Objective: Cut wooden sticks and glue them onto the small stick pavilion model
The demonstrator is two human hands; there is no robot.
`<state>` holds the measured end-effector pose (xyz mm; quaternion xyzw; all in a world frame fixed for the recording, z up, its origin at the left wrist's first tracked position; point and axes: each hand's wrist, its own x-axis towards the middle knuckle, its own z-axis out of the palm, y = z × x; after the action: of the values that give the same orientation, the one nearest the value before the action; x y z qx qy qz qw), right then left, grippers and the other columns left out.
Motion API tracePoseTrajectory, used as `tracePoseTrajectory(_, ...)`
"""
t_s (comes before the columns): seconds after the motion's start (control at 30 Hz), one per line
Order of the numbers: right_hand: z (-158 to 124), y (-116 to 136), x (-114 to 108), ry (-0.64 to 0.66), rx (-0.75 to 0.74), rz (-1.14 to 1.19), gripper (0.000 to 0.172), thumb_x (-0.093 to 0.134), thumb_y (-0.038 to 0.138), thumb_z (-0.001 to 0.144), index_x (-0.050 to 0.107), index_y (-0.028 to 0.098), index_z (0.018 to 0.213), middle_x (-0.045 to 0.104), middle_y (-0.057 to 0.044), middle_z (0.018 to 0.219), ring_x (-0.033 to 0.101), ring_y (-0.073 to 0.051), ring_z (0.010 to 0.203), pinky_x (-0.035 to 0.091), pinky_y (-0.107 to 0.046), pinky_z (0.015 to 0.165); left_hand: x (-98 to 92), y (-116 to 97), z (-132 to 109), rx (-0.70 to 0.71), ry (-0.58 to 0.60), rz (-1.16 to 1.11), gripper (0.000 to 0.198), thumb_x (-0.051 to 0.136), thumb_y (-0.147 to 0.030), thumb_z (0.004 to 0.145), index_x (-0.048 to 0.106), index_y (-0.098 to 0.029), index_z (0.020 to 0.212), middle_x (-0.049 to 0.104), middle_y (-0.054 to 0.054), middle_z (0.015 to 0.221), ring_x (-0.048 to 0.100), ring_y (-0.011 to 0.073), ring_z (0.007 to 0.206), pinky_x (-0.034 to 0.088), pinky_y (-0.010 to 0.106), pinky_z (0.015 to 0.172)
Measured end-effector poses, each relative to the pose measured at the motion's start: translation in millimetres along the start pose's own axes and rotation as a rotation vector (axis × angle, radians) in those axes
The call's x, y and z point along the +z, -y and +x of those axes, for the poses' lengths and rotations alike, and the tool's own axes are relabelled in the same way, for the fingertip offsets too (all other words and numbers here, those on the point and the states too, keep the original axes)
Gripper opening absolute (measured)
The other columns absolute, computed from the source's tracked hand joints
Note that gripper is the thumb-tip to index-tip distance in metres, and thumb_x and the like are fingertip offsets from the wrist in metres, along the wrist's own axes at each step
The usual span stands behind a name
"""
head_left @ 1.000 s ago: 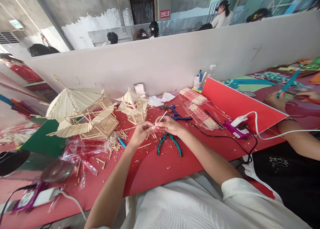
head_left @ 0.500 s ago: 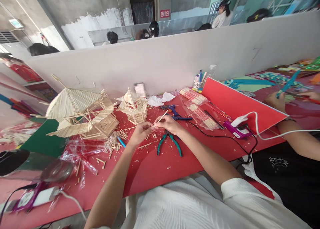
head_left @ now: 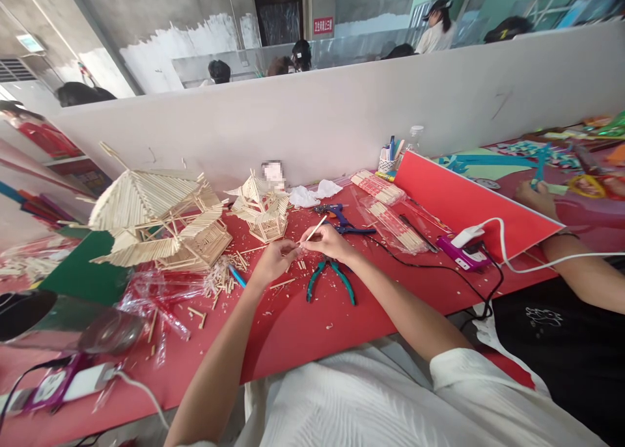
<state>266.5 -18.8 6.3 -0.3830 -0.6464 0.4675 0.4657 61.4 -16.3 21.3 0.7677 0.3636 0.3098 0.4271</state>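
Note:
Between my hands a thin wooden stick [head_left: 316, 226] slants up to the right, over the red table. My right hand [head_left: 331, 242] is closed around its middle in a pinch. My left hand [head_left: 273, 261] pinches at its lower end, where the fingertips of both hands meet and partly hide it. Just below my right hand, green-handled pliers [head_left: 332, 279] lie with their handles spread. Beyond my hands stands a small stick-built pavilion [head_left: 263, 216], and left of it a larger pavilion [head_left: 161, 219] with a roof of sticks. Short stick pieces [head_left: 219, 281] are scattered beside my left forearm.
A glue gun [head_left: 342, 219] and packs of sticks [head_left: 395, 226] lie at the right back. A red board [head_left: 469, 200] leans near a purple power strip [head_left: 463, 252] with trailing cables. Clear plastic wrap [head_left: 161, 297] is at the left. A co-worker's hand [head_left: 537, 200] holds blue strips.
My hands and the stick have barely shifted, with the stick a little further left. At the right, the co-worker's blue strip has swung upright and yellow-handled scissors show more plainly.

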Motion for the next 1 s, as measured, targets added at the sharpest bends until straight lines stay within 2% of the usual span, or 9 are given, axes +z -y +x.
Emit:
tracePoseTrajectory(0.23,1.3,-2.5,-5.1,-0.003,-0.019,-0.035,0.025,0.078,0.038,0.075,0.074,0.016,0.086,0.075,-0.005,0.080,0.068,-0.018,0.073,0.051,-0.029,0.071,0.9,-1.1,-0.9,0.004,-0.006,-0.017,0.032,0.064,-0.045,0.088,0.072,-0.015,0.084,0.074,0.007,0.081,0.064,0.0179,0.072,0.047,0.028,0.067)
tracePoseTrajectory(0.77,0.2,3.7,-1.4,-0.009,-0.005,-0.013,0.026,0.079,0.040,0.073,0.073,0.017,0.083,0.073,-0.004,0.080,0.066,-0.018,0.073,0.050,-0.030,0.071,1.5,-5.7,-2.4,0.019,-0.031,0.016,0.031,0.064,-0.044,0.089,0.073,-0.015,0.083,0.073,0.006,0.080,0.063,0.0177,0.073,0.046,0.027,0.068)
tracePoseTrajectory(1.0,1.7,-0.3,-1.2,-0.022,-0.017,-0.034,0.025,0.078,0.040,0.075,0.073,0.018,0.085,0.073,-0.004,0.083,0.067,-0.018,0.076,0.051,-0.031,0.075,2.8,-4.5,-1.5,0.024,-0.067,0.018,0.031,0.064,-0.044,0.088,0.072,-0.015,0.082,0.070,0.004,0.075,0.059,0.0155,0.068,0.043,0.026,0.063)
